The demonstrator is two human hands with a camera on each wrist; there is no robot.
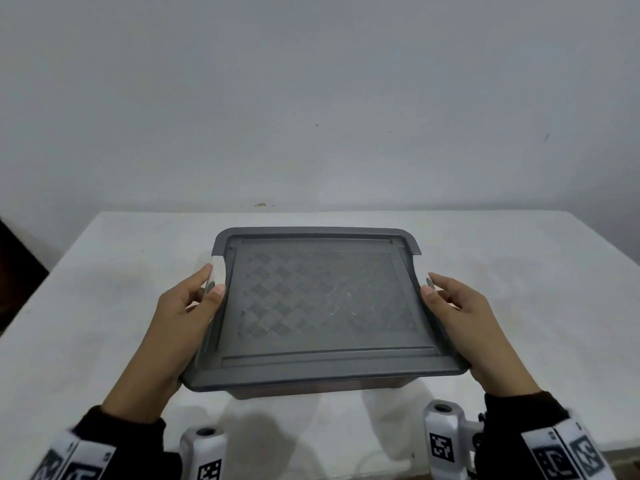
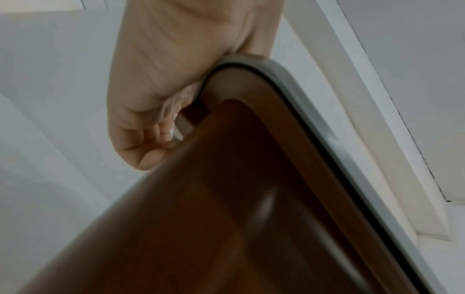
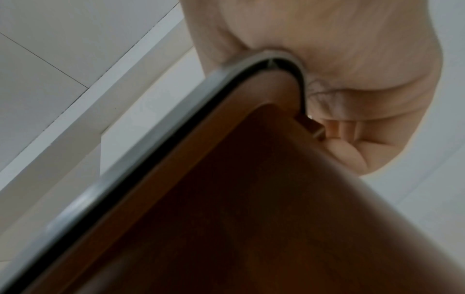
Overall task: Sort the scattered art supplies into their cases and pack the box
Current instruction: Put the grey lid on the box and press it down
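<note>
A storage box with a grey patterned lid (image 1: 318,299) is closed and held between both hands above the white table (image 1: 104,323), casting a shadow under its near edge. My left hand (image 1: 212,280) grips its left side, thumb on the lid next to a white latch (image 1: 219,268), fingers curled under the rim. My right hand (image 1: 431,284) grips the right side the same way. From below, the left wrist view shows the left hand (image 2: 156,89) on the box's brownish wall (image 2: 251,199). The right wrist view shows the right hand (image 3: 352,79) at the box's other corner (image 3: 251,199). What the box holds is hidden.
Nothing but the box's shadow shows on the table, which runs back to a plain pale wall (image 1: 311,98). A dark object (image 1: 17,261) stands off the table's left side. The table's near edge (image 1: 616,448) lies close to my wrists.
</note>
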